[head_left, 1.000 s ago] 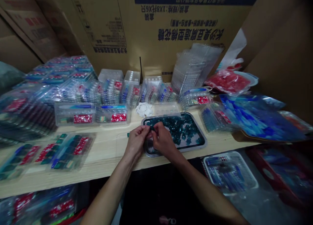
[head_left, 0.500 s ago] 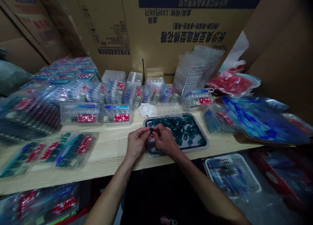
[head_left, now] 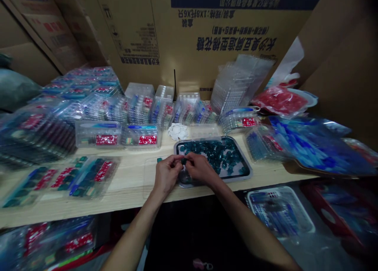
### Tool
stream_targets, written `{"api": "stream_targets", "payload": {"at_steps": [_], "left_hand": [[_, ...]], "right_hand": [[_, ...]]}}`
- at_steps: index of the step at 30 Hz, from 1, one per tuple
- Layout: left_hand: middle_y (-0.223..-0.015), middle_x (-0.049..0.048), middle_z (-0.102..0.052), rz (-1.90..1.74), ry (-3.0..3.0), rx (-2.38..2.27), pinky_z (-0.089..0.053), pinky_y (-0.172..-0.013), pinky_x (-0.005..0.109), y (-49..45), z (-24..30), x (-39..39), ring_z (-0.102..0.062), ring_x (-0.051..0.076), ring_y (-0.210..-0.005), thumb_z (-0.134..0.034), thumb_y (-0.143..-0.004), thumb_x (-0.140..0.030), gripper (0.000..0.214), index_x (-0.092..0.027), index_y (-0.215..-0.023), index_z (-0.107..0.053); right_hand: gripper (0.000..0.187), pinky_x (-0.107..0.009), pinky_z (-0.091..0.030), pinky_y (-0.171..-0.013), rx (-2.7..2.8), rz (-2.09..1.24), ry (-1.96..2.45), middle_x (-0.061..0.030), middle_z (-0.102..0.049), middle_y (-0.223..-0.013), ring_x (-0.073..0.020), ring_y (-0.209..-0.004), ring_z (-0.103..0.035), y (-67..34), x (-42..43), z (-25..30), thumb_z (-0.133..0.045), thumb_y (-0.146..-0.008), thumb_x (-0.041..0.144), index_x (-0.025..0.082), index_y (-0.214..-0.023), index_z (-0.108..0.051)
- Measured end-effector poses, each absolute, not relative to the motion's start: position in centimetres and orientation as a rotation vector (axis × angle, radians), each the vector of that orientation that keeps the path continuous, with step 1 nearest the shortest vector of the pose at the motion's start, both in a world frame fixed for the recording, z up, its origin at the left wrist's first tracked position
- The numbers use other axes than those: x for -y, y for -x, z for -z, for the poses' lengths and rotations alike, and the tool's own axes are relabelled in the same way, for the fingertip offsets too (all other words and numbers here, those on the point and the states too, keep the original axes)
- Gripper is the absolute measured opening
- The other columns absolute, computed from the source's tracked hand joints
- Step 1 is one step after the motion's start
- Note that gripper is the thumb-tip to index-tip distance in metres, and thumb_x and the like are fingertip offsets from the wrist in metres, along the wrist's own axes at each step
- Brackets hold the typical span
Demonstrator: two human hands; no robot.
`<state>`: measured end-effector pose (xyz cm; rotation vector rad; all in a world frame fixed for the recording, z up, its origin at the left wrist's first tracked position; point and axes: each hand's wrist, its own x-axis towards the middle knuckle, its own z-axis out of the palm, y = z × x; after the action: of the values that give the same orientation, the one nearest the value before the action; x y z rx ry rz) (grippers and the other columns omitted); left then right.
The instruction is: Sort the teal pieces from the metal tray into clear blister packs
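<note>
My left hand (head_left: 167, 173) and my right hand (head_left: 199, 168) meet fingertip to fingertip over the left end of a dark-rimmed tray (head_left: 244, 179). Pinched between them is a small dark-green piece (head_left: 184, 161), mostly hidden by the fingers. Many loose dark-green pieces (head_left: 226, 155) lie scattered in the tray. Partly beneath my left hand is a clear plastic blister tray (head_left: 150, 178), with one green piece (head_left: 159, 160) near its top edge.
Filled blister packs (head_left: 106, 137) with red-patterned pieces and blue pens stand along the back and left. Stacked clear trays (head_left: 230, 86) lean on a cardboard box (head_left: 183, 47). Blue bagged items (head_left: 313, 145) lie right; a white basket (head_left: 310, 223) sits below the table edge.
The camera view has shifted slightly. Both hands stay together over the tray's left end, fingers slightly rearranged around the small piece. A green piece in the clear blister tray now shows beside my left hand.
</note>
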<state>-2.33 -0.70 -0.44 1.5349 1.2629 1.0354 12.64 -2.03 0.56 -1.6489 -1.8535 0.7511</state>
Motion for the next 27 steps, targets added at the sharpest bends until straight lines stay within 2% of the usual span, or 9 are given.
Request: {"api": "stream_targets", "payload": {"at_steps": [4,7,10,13,15,18,22,24,27], "left_hand": [[-0.071,0.0005,-0.07,-1.047,-1.669,-1.274,-0.044,-0.06,0.022,2.5,0.5,0.8,-0.06,0.013,-0.063,-0.06,-0.079,-0.026,0.028,-0.018,-0.101,-0.076],[-0.075,0.0015,-0.071,-1.058,-1.781,-1.286,-0.046,-0.062,0.022,2.6,0.3,1.1,-0.061,0.014,-0.065,-0.057,-0.082,-0.024,0.03,-0.019,-0.106,-0.074],[-0.076,0.0013,-0.07,-1.066,-1.815,-1.298,-0.046,-0.063,0.023,2.8,-0.2,1.6,-0.06,0.013,-0.063,-0.056,-0.082,-0.022,0.03,-0.019,-0.106,-0.074],[-0.078,0.0016,-0.069,-1.07,-1.796,-1.259,-0.047,-0.065,0.024,3.2,-0.5,2.0,-0.059,0.013,-0.065,-0.058,-0.081,-0.022,0.03,-0.02,-0.106,-0.075],[-0.076,0.0011,-0.068,-1.077,-1.76,-1.244,-0.046,-0.065,0.024,3.4,-0.5,2.2,-0.058,0.013,-0.065,-0.059,-0.08,-0.022,0.029,-0.021,-0.103,-0.076],[-0.075,0.0011,-0.067,-1.097,-1.644,-1.231,-0.046,-0.065,0.023,3.5,0.0,2.4,-0.057,0.013,-0.065,-0.062,-0.078,-0.024,0.026,-0.02,-0.098,-0.077],[-0.072,0.0016,-0.067,-1.051,-1.22,-1.135,-0.046,-0.06,0.022,3.5,0.5,2.6,-0.058,0.012,-0.062,-0.071,-0.076,-0.037,0.023,-0.017,-0.086,-0.075],[-0.068,0.0,-0.066,-1.016,-0.996,-1.077,-0.046,-0.057,0.02,3.7,0.5,2.6,-0.057,0.01,-0.058,-0.079,-0.069,-0.04,0.027,-0.016,-0.079,-0.072],[-0.076,0.0013,-0.07,-0.945,-0.816,-1.032,-0.047,-0.059,0.019,5.3,0.0,2.2,-0.06,0.009,-0.062,-0.089,-0.057,-0.035,0.036,-0.015,-0.082,-0.073]], "right_hand": [[0.015,-0.023,-0.034,-0.061,1.779,-0.756,1.624,0.0015,-0.063,-0.071,-0.0142,-0.064,-0.057,-12.4,2.3,-0.2,-0.057,-0.082,0.018,0.018,-0.096,-0.06],[0.004,-0.023,-0.032,-0.058,1.778,-0.758,1.639,0.0013,-0.061,-0.067,-0.013,-0.061,-0.053,-12.4,2.1,0.0,-0.057,-0.082,0.018,0.018,-0.085,-0.06],[0.011,-0.022,-0.032,-0.055,1.736,-1.002,1.585,0.0027,-0.059,-0.061,-0.0114,-0.056,-0.051,-12.7,1.4,0.2,-0.056,-0.082,0.021,0.018,-0.072,-0.06],[0.019,-0.021,-0.033,-0.052,1.59,-1.275,1.575,0.0033,-0.059,-0.055,-0.0114,-0.052,-0.051,-13.0,1.0,0.3,-0.049,-0.082,0.021,0.018,-0.068,-0.062],[0.019,-0.022,-0.034,-0.054,1.627,-1.194,1.601,0.0029,-0.059,-0.056,-0.0122,-0.053,-0.052,-13.0,1.1,0.2,-0.048,-0.08,0.019,0.018,-0.068,-0.063],[0.012,-0.023,-0.035,-0.06,1.801,-0.852,1.608,0.0015,-0.06,-0.061,-0.0135,-0.059,-0.053,-12.7,1.6,-0.1,-0.051,-0.079,0.017,0.019,-0.073,-0.061],[0.009,-0.025,-0.033,-0.061,1.907,-0.596,1.553,-0.0003,-0.059,-0.068,-0.0144,-0.061,-0.052,-11.9,2.9,0.2,-0.049,-0.081,0.013,0.019,-0.082,-0.056],[0.01,-0.026,-0.035,-0.063,1.947,-0.512,1.478,-0.0023,-0.06,-0.073,-0.0152,-0.064,-0.053,-11.4,3.4,0.6,-0.047,-0.083,0.013,0.019,-0.081,-0.054],[0.011,-0.027,-0.039,-0.069,1.963,-0.491,1.367,-0.0053,-0.062,-0.084,-0.0167,-0.074,-0.057,-10.5,4.0,0.8,-0.044,-0.089,0.014,0.018,-0.089,-0.055]]}}
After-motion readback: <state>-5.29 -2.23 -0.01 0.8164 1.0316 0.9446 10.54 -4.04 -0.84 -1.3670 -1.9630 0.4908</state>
